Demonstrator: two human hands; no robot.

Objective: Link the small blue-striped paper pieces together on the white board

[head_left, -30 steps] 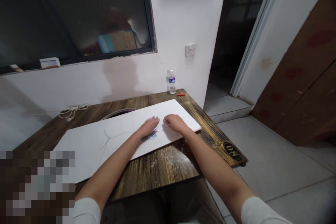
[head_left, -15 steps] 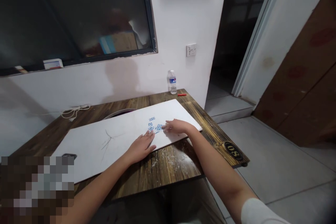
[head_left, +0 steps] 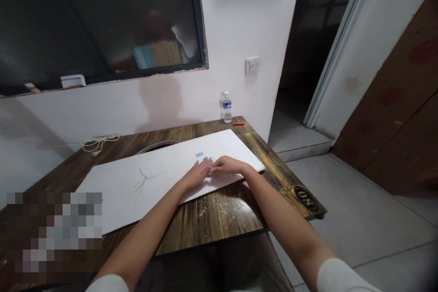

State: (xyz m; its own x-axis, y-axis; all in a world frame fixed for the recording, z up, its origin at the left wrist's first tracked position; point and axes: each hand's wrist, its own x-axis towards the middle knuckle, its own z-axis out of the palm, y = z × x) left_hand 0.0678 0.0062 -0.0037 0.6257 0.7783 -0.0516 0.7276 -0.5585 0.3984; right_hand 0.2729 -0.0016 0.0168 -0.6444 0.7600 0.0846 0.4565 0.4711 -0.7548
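Both bare hands lie palm down on a white board [head_left: 164, 178] that rests on a dark wooden counter [head_left: 219, 223]. The left hand [head_left: 195, 175] comes in from the lower left and the right hand [head_left: 227, 165] from the lower right, and the tips of the two hands nearly meet near the board's far edge. The fingers [head_left: 217, 164] are relaxed and extended, not clenched, and no grasp on anything shows. Whether something lies beneath them cannot be seen.

A small blue-and-white piece [head_left: 199, 154] lies flat on the board just beyond the fingertips, close to them but not touching, and slightly left of where the two hands meet.

Thin grey scratch marks [head_left: 142, 182] branch across the board to the left of the hands. A curved rim [head_left: 155, 144] shows behind the board's far edge. White powder [head_left: 222, 210] is scattered on the counter just in front of the board. Toward the far corner of the counter stand a plastic water bottle [head_left: 226, 107] with a blue label and, just beside it, a small red stick [head_left: 238, 123]. A white cord [head_left: 101, 143] lies coiled at the far left, near the wall.
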